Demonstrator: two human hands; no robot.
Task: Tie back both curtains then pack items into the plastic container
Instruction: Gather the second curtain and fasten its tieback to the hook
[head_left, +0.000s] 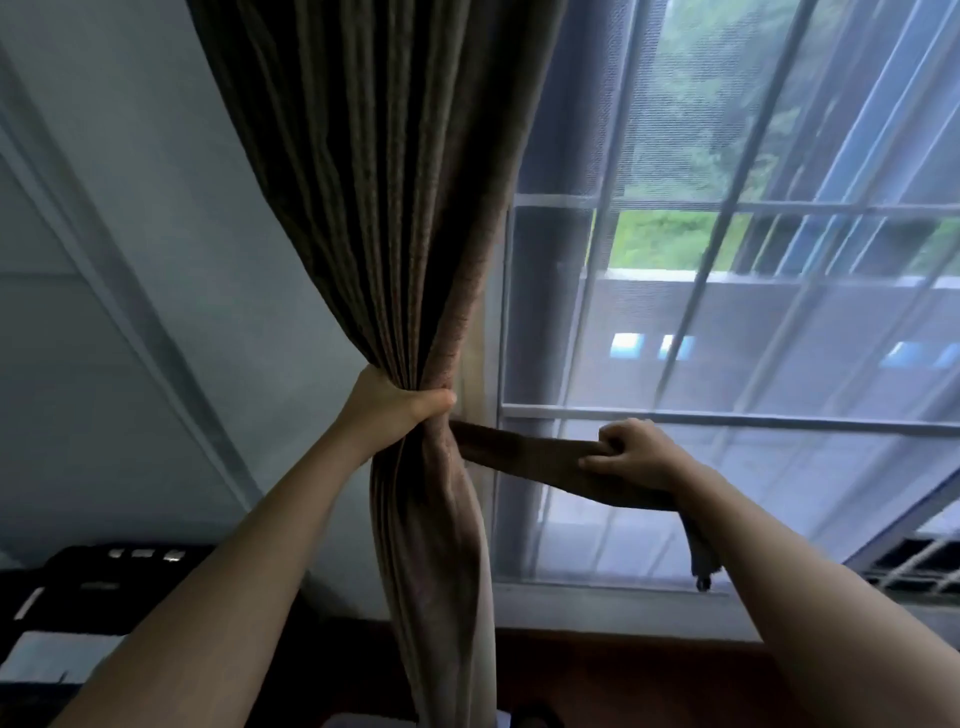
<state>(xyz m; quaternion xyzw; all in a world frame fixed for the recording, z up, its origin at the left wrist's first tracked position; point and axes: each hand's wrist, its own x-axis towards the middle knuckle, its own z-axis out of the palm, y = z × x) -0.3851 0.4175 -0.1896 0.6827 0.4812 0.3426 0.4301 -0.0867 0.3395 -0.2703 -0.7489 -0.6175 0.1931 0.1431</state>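
A brown pleated curtain (384, 218) hangs left of the window and is bunched into a narrow waist. My left hand (395, 405) grips that gathered waist, fingers wrapped round the fabric. A flat brown tieback band (519, 454) runs from behind the bunch out to the right. My right hand (631, 454) pinches the band and holds it taut; its loose end (701, 558) dangles below my wrist. The plastic container is not in view.
A sheer white curtain (753, 322) covers the barred window (727, 415) on the right. A pale wall (130, 260) fills the left. Dark objects (104, 571) sit low at the left, and a wooden sill (597, 660) runs under the window.
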